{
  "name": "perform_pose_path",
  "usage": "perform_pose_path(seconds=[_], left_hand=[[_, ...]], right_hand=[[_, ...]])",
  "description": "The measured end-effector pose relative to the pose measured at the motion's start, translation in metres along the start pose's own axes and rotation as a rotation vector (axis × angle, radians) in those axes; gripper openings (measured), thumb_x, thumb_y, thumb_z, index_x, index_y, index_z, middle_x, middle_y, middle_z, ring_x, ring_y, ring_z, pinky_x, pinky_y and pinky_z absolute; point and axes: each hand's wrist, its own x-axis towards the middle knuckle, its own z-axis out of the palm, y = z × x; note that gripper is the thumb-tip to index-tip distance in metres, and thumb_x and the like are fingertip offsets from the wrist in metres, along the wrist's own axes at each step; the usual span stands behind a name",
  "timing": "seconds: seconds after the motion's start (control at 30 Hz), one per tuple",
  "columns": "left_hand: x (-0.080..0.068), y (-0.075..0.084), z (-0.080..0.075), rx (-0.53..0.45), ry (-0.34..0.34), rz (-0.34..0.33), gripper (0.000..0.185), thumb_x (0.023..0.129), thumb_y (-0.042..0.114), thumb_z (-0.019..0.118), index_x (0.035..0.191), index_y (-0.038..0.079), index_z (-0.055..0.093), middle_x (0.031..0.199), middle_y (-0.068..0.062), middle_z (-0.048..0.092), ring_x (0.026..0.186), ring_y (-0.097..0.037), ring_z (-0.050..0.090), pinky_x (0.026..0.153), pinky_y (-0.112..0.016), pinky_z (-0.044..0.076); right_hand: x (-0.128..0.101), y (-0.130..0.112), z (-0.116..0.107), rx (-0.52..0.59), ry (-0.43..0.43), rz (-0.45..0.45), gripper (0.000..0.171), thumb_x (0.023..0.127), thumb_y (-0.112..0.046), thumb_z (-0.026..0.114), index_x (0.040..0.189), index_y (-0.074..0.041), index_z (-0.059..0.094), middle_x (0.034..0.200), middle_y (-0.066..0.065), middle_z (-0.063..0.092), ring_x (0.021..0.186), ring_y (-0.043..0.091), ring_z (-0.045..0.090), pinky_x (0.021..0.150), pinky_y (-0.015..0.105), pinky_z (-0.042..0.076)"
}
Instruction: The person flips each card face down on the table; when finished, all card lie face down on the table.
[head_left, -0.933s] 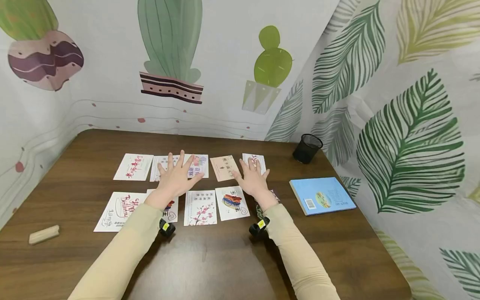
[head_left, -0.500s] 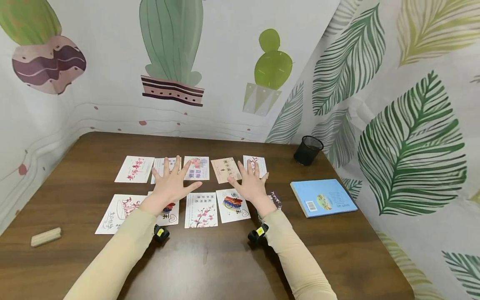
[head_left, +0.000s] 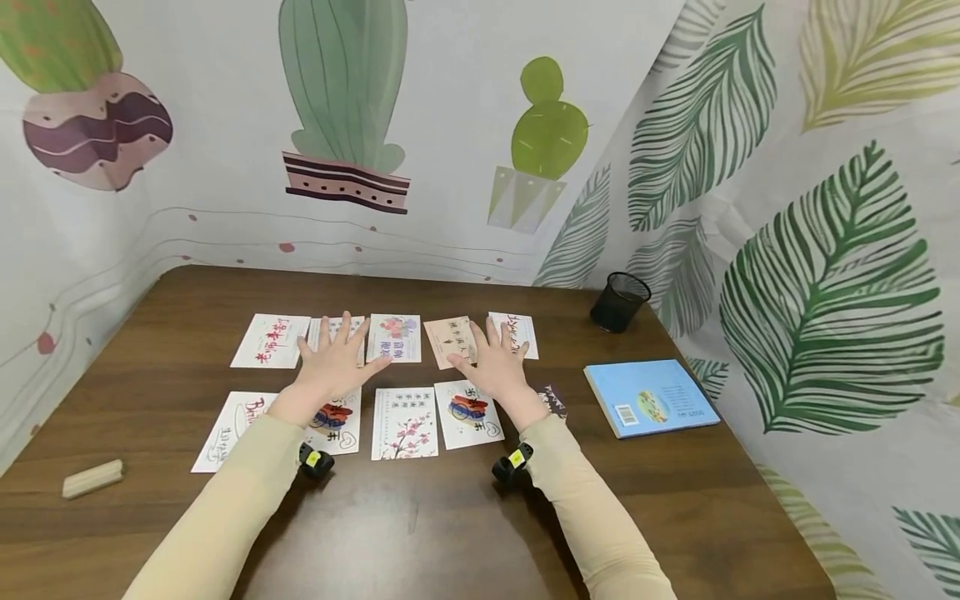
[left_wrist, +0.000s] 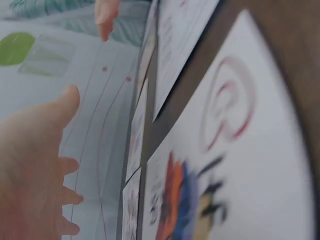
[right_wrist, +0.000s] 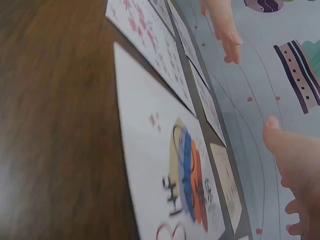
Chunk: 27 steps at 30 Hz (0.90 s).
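Note:
Two rows of printed greeting cards lie on the brown table (head_left: pixel 405 542). My left hand (head_left: pixel 330 367), fingers spread, hovers palm down over the left cards, overlapping a back-row card with small writing (head_left: pixel 357 327) and a colour-striped card (head_left: pixel 341 423) in front. Beside it lie a card with red writing (head_left: pixel 271 342) and a bouquet card (head_left: pixel 395 337). My right hand (head_left: pixel 498 371) spreads above the right side, close to a beige card (head_left: pixel 450 340) and a white card with red writing (head_left: pixel 516 329). A dark patterned card (head_left: pixel 552 402) is partly hidden under the right wrist. Neither hand holds anything.
A blossom card (head_left: pixel 405 423) and another striped card (head_left: pixel 468 414) lie between the arms. At right are a blue book (head_left: pixel 651 397) and a black mesh pen holder (head_left: pixel 620 302). A pale wooden-looking block (head_left: pixel 93 479) lies at far left. A patterned cloth (head_left: pixel 450 125) hangs behind the table.
My left hand has moved left and slightly toward me, uncovering the bouquet card and more of the front striped card. My right hand has drifted slightly left, still spread.

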Motion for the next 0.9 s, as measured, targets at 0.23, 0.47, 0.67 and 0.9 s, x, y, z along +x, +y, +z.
perform_pose_path(seconds=[0.23, 0.47, 0.67, 0.9], left_hand=[[0.0, -0.032, -0.016, -0.107, 0.003, -0.06, 0.088, 0.097, 0.059, 0.045, 0.156, 0.002, 0.013, 0.159, -0.033, 0.003, 0.142, -0.06, 0.0, 0.105, -0.081, 0.005], [-0.007, -0.065, -0.027, -0.102, 0.059, -0.104, 0.095, 0.092, 0.048, 0.06, 0.148, -0.016, 0.017, 0.151, -0.043, 0.014, 0.138, -0.063, 0.011, 0.109, -0.075, 0.016], [-0.014, -0.086, -0.028, -0.109, 0.061, -0.175, 0.103, 0.086, 0.046, 0.068, 0.142, -0.024, 0.019, 0.146, -0.049, 0.015, 0.137, -0.063, 0.013, 0.111, -0.071, 0.018], [-0.02, -0.095, -0.033, -0.137, 0.044, -0.218, 0.11, 0.082, 0.046, 0.072, 0.139, -0.029, 0.017, 0.145, -0.051, 0.013, 0.138, -0.063, 0.011, 0.112, -0.07, 0.018]], right_hand=[[0.011, -0.017, -0.001, 0.12, -0.011, -0.072, 0.079, 0.094, -0.049, 0.059, 0.153, -0.005, 0.029, 0.159, 0.018, 0.028, 0.146, 0.039, 0.026, 0.109, 0.072, 0.025], [0.019, -0.037, -0.003, 0.229, -0.001, -0.116, 0.071, 0.095, -0.037, 0.063, 0.149, -0.002, 0.034, 0.153, 0.018, 0.039, 0.143, 0.037, 0.034, 0.114, 0.057, 0.031], [0.025, -0.051, 0.002, 0.247, -0.039, -0.154, 0.068, 0.095, -0.031, 0.064, 0.148, 0.0, 0.035, 0.151, 0.018, 0.042, 0.139, 0.033, 0.042, 0.113, 0.047, 0.037], [0.029, -0.072, 0.007, 0.282, -0.089, -0.235, 0.066, 0.097, -0.027, 0.062, 0.148, 0.003, 0.033, 0.152, 0.018, 0.04, 0.141, 0.03, 0.039, 0.116, 0.039, 0.035]])
